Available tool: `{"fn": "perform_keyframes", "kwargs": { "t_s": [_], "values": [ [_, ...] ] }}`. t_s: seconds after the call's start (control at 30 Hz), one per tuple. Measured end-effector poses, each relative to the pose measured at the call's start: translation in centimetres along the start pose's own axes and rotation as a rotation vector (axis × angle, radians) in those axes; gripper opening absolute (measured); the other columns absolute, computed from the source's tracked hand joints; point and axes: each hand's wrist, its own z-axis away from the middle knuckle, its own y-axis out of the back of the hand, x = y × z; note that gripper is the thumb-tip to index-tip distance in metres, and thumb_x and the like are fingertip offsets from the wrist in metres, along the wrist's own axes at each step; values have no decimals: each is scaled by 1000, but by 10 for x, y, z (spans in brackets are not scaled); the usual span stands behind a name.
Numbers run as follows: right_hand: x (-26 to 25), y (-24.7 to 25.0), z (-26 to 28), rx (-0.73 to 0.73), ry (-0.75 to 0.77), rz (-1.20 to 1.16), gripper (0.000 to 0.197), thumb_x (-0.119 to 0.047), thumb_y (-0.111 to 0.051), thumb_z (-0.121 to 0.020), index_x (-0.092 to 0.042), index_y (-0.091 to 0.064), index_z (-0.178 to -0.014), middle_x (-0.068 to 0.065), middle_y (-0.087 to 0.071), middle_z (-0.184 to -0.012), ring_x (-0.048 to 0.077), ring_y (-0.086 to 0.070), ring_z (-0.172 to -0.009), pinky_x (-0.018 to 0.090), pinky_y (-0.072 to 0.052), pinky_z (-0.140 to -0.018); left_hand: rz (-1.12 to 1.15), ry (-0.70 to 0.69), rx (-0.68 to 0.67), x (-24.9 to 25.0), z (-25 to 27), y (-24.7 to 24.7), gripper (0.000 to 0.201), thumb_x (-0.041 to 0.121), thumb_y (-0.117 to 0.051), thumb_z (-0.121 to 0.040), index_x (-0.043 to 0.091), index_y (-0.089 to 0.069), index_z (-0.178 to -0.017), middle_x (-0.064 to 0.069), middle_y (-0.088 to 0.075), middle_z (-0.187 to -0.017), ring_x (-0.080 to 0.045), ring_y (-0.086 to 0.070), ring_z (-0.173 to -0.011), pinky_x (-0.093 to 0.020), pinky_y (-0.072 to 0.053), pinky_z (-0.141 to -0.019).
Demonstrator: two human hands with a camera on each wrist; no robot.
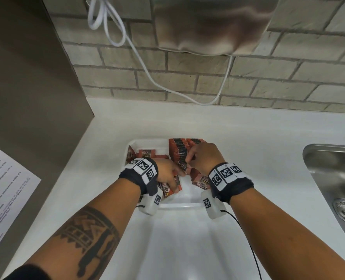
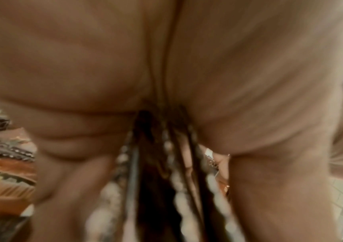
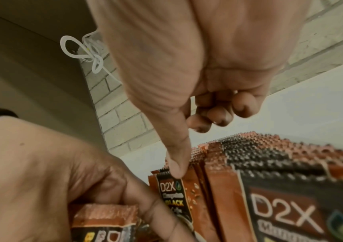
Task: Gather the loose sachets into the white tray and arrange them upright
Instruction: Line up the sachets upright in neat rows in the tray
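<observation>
Gripping sachets (image 1: 170, 185), left hand (image 1: 167, 172) (right hand (image 1: 202, 156) pinches one).

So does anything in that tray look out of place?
Yes. Several sachets lie flat at the white tray's far left, while the upright row stands to their right. The left hand grips more.

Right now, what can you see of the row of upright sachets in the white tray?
The row of upright sachets stands packed tight along the right side of the white tray. The packets look like foil, orange-brown with a black panel, printed D2X, with toothed top edges. The right hand pinches the top of the nearest one. More sachets lie flat beside the row.
</observation>
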Motion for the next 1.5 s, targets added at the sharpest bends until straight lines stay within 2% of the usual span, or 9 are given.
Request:
{"fn": "perform_keyframes", "kwargs": {
  "t_s": [0.23, 0.4, 0.57, 0.7, 0.87, 1.2, 1.27, 1.4, 1.5],
  "values": [
    [-1, -1, 4, 0, 4, 5, 19, -15, -76, -80, -30, -67, -74, -14, -67, -78, 10, -68, -77, 25, -56, -73, 15, -3, -11, 0, 2, 0, 67, 37, -80, -80, 33, -54, -141, 6, -48, -149, -16, -44, -136, -30, -36, -111],
    [1, -3, 4, 21, 23, -10, 21, -14, -77, -79, -30, -65, -72, -10, -71, -80, 9, -68, -75, 19, -46, -61, 49, -6, -9, -2, 2, 0, 63, 35, -82, -79, 34, -58, -137, 7, -52, -143, -15, -48, -130, -26, -38, -103],
    [-2, -1, 6, 30, 24, 14, 21, -16, -78, -79, -32, -65, -76, -14, -59, -78, 11, -63, -79, 23, -48, -69, 68, -15, 2, -2, 5, 0, 60, 34, -82, -79, 36, -59, -134, 6, -53, -142, -15, -48, -129, -23, -38, -100],
    [-2, 0, 7, 36, 39, 19, 19, -13, -73, -84, -30, -66, -78, -16, -56, -76, 7, -58, -76, 19, -42, -63, 62, -20, 7, 0, 6, 1, 60, 36, -82, -78, 36, -60, -134, 5, -52, -143, -16, -49, -129, -28, -39, -108],
    [-3, 1, 6, 53, 35, -2, 17, -12, -71, -85, -28, -68, -80, -15, -59, -80, 9, -59, -82, 21, -43, -70, 51, -13, 5, 2, 6, 0, 61, 36, -82, -79, 34, -59, -136, 5, -53, -143, -16, -49, -128, -30, -39, -109],
    [-4, 3, 14, 66, 48, -28, 14, -18, -76, -82, -29, -67, -81, -16, -56, -77, 6, -58, -74, 16, -37, -56, 65, -19, 32, 2, 8, -2, 61, 37, -81, -79, 36, -58, -135, 5, -52, -142, -16, -50, -127, -25, -40, -98],
    [-6, 4, 15, 24, 45, -13, 15, -21, -79, -80, -28, -67, -83, -15, -57, -76, 9, -60, -75, 18, -40, -59, 66, -24, 52, 2, 8, -1, 62, 39, -82, -78, 36, -59, -135, 6, -54, -140, -15, -51, -125, -27, -41, -103],
    [-11, 9, 16, -41, 41, 85, 11, -18, -75, -86, -26, -68, -89, -11, -57, -87, 15, -61, -94, 25, -49, -82, 60, -23, 50, 2, 7, -1, 63, 40, -82, -77, 36, -60, -135, 7, -54, -140, -14, -52, -124, -29, -41, -106],
    [-10, 7, 14, 1, 41, 83, 24, -14, -72, -87, -32, -61, -74, -7, -62, -93, 17, -63, -100, 25, -49, -85, 71, -21, 47, 1, 6, -3, 63, 39, -83, -77, 36, -60, -135, 8, -54, -140, -14, -51, -125, -28, -40, -106]
  ]
}}
